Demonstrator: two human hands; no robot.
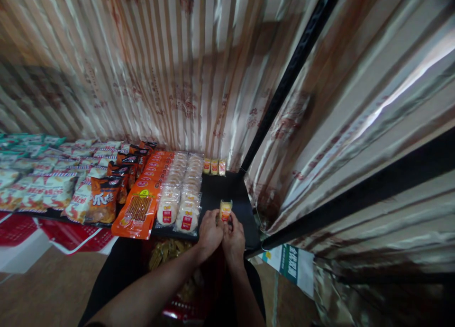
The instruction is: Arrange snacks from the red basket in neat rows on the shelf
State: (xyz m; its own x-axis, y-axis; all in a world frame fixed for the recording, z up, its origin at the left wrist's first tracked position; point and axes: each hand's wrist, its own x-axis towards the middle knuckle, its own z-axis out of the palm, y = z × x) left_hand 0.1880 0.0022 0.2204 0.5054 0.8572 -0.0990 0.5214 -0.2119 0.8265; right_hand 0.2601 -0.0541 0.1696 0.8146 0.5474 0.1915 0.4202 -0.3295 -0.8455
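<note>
A small yellow snack packet [225, 209] with a red label stands between my two hands, over the front part of a black shelf [229, 187]. My left hand [210, 230] pinches its left side, and my right hand [234, 234] closes on it from the right. Further back on the shelf, several similar small packets [214, 166] stand in a row by the curtain. To the left of my hands lie two rows of clear-wrapped round crackers [188, 213] with red labels.
Orange snack-stick bags [140, 211] and puffed-snack bags [103, 199] fill the shelf leftward. A dark pole [284, 87] rises at the back right corner before a striped foil curtain [199, 71]. Below my arms sits an open bag of small packets [167, 251].
</note>
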